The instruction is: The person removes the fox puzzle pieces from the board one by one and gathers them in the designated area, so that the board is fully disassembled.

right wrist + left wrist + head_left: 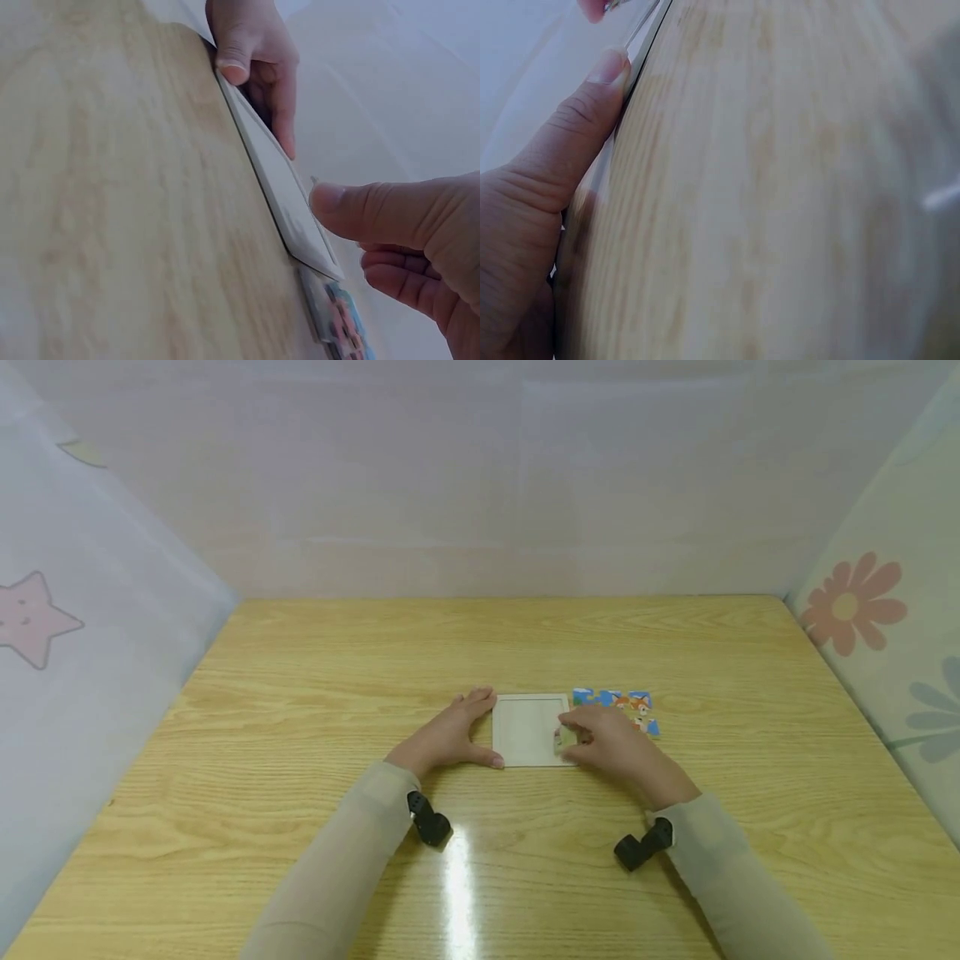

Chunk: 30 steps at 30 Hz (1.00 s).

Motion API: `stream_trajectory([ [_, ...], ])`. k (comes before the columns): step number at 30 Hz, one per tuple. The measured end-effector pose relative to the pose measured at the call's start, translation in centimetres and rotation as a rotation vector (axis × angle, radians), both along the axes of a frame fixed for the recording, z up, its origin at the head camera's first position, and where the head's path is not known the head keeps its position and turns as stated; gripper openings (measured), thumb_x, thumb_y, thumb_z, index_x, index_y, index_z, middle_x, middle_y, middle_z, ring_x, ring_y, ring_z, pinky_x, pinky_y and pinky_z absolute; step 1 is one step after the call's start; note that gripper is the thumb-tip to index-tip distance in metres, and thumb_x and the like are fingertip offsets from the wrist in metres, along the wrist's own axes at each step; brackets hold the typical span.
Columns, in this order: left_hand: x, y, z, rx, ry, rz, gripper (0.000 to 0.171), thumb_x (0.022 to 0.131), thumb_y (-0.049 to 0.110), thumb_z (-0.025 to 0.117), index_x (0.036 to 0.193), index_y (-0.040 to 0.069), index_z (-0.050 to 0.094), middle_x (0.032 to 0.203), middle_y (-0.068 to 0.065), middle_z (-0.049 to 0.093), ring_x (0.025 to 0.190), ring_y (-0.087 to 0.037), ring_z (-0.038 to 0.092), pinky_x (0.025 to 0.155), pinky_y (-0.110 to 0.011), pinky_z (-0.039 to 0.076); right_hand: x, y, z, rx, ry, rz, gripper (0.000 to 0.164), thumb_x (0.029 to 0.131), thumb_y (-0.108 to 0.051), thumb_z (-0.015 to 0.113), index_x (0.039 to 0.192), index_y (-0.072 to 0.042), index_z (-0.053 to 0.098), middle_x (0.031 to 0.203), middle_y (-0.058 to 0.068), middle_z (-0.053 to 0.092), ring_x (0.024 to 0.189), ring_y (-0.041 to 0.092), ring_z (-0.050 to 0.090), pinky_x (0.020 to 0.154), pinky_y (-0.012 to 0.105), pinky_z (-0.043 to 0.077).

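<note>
A square white puzzle tray [525,739] with a raised rim lies flat on the table. My left hand [453,735] rests along its left side, thumb at the near corner and fingers at the far one, spread fairly straight. In the left wrist view the thumb [574,124] touches the rim. Over the tray's right part, my right hand [611,743] pinches a small greenish puzzle piece [566,739] between thumb and fingers. The right wrist view shows that hand [420,225] above the tray [277,187], with the piece mostly hidden.
Just right of the tray lie several puzzle pieces [641,702] with blue sky and orange fox-like animals, partly covered by my right hand. The wooden table [337,668] is bounded by pale printed cloth at the back [480,485] and sides.
</note>
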<state>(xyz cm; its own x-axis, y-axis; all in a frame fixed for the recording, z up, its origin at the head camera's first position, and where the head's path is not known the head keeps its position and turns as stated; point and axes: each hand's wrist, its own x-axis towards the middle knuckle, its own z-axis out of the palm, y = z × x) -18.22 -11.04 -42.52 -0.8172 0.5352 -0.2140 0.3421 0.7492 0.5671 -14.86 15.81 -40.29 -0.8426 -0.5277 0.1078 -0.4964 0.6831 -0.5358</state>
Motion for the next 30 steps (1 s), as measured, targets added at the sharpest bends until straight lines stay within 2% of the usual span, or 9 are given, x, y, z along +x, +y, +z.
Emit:
stream_trajectory([
  [1,0.0,0.0,0.0,0.0,-0.002,0.001,0.111,0.064,0.057,0.075,0.149,0.015,0.018,0.156,0.0,0.007,0.141,-0.033,0.002,0.115,-0.046,0.011,0.0,0.2,0.0,0.007,0.021,0.0,0.044,0.074,-0.013,0.077,0.112,0.004,0.064,0.071,0.001,0.051,0.068,0.013,0.042,0.062,0.027,0.039],
  [4,0.0,0.0,0.0,0.002,-0.006,0.002,0.11,0.064,0.057,0.075,0.149,0.015,0.018,0.156,0.001,0.006,0.141,-0.032,0.002,0.115,-0.045,0.011,0.0,0.9,0.4,0.024,0.012,-0.029,0.047,0.075,-0.015,0.077,0.116,0.003,0.062,0.072,0.001,0.051,0.069,0.014,0.044,0.063,0.027,0.04],
  [6,0.0,0.0,0.0,0.001,-0.005,0.002,0.11,0.064,0.058,0.075,0.149,0.015,0.018,0.156,0.001,0.006,0.142,-0.032,0.002,0.115,-0.045,0.011,0.1,1.4,0.7,0.018,-0.004,-0.051,0.047,0.076,-0.016,0.076,0.118,0.002,0.061,0.075,0.003,0.052,0.074,0.017,0.051,0.068,0.03,0.046],
  [8,0.0,0.0,0.0,-0.001,-0.001,0.003,0.11,0.064,0.058,0.075,0.149,0.016,0.018,0.156,0.001,0.006,0.142,-0.031,0.002,0.115,-0.045,0.011,0.3,2.0,0.9,0.002,-0.032,-0.079,0.048,0.078,-0.016,0.074,0.121,0.001,0.06,0.089,0.008,0.061,0.087,0.025,0.058,0.081,0.04,0.05],
  [10,0.0,0.0,0.1,-0.003,0.0,0.004,0.11,0.064,0.058,0.075,0.149,0.016,0.019,0.156,0.002,0.007,0.142,-0.031,0.002,0.115,-0.044,0.011,0.4,2.6,1.0,0.003,-0.007,-0.08,0.047,0.078,-0.016,0.074,0.12,0.001,0.06,0.102,0.014,0.064,0.102,0.034,0.058,0.091,0.049,0.046],
  [13,0.1,0.1,0.1,0.006,-0.001,0.005,0.11,0.064,0.057,0.075,0.149,0.015,0.019,0.156,0.002,0.007,0.142,-0.03,0.003,0.115,-0.044,0.011,0.7,3.5,1.0,0.017,0.029,-0.088,0.045,0.078,-0.016,0.073,0.118,0.001,0.062,0.117,0.021,0.06,0.111,0.041,0.053,0.095,0.054,0.042],
  [18,0.0,0.1,0.2,0.009,-0.002,0.003,0.109,0.064,0.056,0.076,0.149,0.015,0.02,0.156,0.001,0.008,0.142,-0.029,0.003,0.115,-0.044,0.011,1.3,5.0,1.1,0.003,0.067,-0.101,0.041,0.079,-0.013,0.073,0.116,0.002,0.063,0.118,0.023,0.059,0.116,0.044,0.049,0.091,0.054,0.045],
  [24,0.0,0.0,0.1,0.011,-0.003,0.003,0.11,0.064,0.056,0.076,0.149,0.015,0.02,0.156,0.002,0.007,0.142,-0.032,0.003,0.115,-0.045,0.011,1.9,6.6,0.7,-0.046,0.224,-0.081,0.041,0.073,-0.008,0.076,0.111,0.003,0.065,0.11,0.021,0.063,0.1,0.039,0.06,0.077,0.048,0.053],
  [30,0.0,-0.1,0.0,0.014,0.006,-0.004,0.11,0.064,0.056,0.076,0.149,0.014,0.02,0.156,0.0,0.008,0.142,-0.03,0.004,0.115,-0.044,0.011,2.5,8.2,0.1,-0.074,0.289,-0.095,0.037,0.071,-0.005,0.076,0.106,0.002,0.067,0.104,0.018,0.065,0.095,0.037,0.062,0.075,0.047,0.053],
])
